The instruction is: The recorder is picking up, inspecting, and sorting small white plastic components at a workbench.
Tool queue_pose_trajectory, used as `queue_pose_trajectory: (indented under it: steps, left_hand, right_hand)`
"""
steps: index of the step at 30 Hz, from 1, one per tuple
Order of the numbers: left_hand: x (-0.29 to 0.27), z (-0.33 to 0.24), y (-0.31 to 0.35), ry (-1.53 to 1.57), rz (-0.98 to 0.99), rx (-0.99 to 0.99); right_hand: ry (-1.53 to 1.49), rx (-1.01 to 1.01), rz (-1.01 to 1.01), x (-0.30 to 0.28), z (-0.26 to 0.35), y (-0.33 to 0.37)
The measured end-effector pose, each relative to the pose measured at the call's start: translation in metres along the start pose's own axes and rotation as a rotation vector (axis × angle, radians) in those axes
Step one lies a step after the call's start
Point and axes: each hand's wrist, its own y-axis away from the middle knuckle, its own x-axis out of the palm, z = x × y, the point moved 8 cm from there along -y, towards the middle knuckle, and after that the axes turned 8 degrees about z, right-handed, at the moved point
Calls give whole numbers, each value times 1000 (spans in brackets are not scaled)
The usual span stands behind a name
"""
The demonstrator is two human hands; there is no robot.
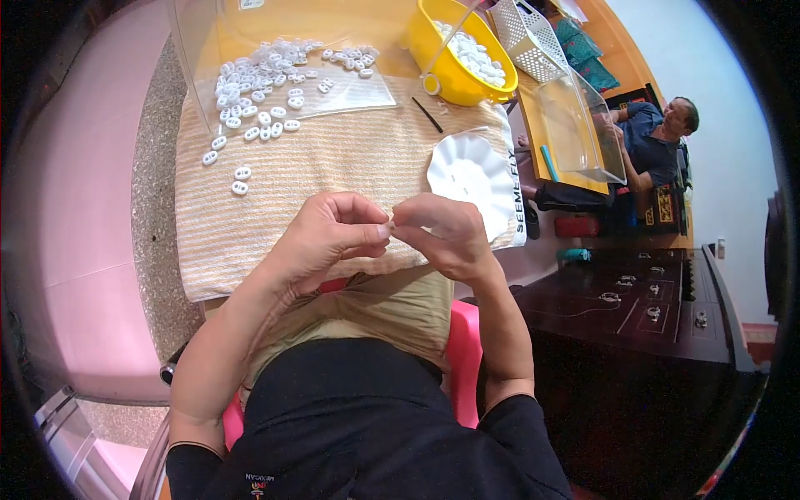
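My left hand (334, 231) and my right hand (443, 234) meet over the near edge of a striped towel (325, 162). Each is closed in a pinch, with the fingertips almost touching. Whatever they hold is too small to make out. Just beyond my right hand lies a white wavy-rimmed dish (471, 177) with tiny bits in it. Far left on the towel spreads a heap of small white oval plastic pieces (268, 70), each with two dark marks. Two loose oval pieces (241, 181) lie nearer to my left hand.
A clear plastic sheet (354, 92) lies under part of the heap. Behind the dish are a thin black stick (427, 115) and a yellow basin (462, 58) full of white pieces. A white perforated basket (527, 40) stands beyond. At right, a person (654, 142) sits by a clear bin (575, 125).
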Motion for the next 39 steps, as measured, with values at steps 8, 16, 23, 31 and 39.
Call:
queue_pose_trajectory:
  steps: [8,16,23,31,39]
  left_hand:
    - [4,3,1,10,-17,-19]
    - [1,3,1,26,-70,12]
    - [-5,4,-2,64,-99,43]
    - [-6,5,-2,90,-108,39]
    - [-11,6,-3,128,-129,50]
  right_hand:
    - [-185,97,-72,-5,-22,11]
    - [433,386,-155,-92,-87,26]
    - [565,473,13,-87,-100,18]
    - [676,536,109,-79,-114,13]
    - [300,344,-145,-79,-94,29]
